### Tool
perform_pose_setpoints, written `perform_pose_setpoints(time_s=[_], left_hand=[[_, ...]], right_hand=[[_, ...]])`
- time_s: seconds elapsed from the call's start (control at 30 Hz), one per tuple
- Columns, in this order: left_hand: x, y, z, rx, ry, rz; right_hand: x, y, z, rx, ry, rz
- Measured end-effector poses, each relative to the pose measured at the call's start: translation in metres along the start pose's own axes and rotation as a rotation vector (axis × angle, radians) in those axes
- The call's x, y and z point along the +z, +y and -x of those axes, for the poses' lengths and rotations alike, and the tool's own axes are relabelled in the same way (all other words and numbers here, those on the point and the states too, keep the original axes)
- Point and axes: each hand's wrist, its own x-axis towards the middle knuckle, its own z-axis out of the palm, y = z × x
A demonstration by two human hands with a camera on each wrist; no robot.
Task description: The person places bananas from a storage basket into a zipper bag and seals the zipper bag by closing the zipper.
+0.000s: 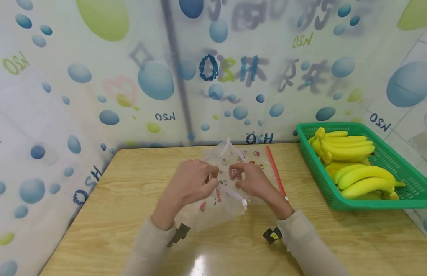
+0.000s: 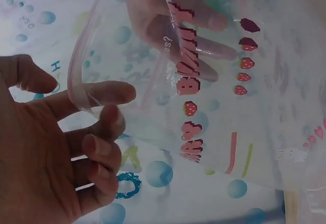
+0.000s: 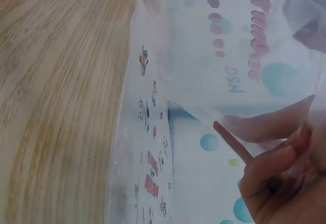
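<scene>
A clear plastic zip bag [image 1: 208, 218] with a white zipper edge and strawberry prints stands between my hands, its mouth spread apart. My left hand [image 1: 192, 180] is at the mouth's left side. In the left wrist view its index finger [image 2: 114, 92] reaches past the bag's edge, with the thumb apart and the other fingers loosely bent. At the right side of the mouth is my right hand [image 1: 253, 179], thumb and fingers parted. In the right wrist view, film partly covers that hand [image 3: 282, 168]. Behind lies another clear printed bag with a red zipper strip [image 1: 276, 172].
A green plastic basket [image 1: 315, 168] with bunches of bananas [image 1: 348, 149] stands at the right of the wooden table [image 1: 106, 214]. A curtain [image 1: 123, 103] printed with blue and green drops hangs along the table's far edge and left side.
</scene>
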Motion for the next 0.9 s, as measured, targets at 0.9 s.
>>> perform_pose_setpoints(time_s=[0.9], left_hand=[[0.018, -0.015, -0.013, 0.259, 0.395, -0.039]], right_hand=[[0.002, 0.002, 0.009, 0.020, -0.066, 0.351]])
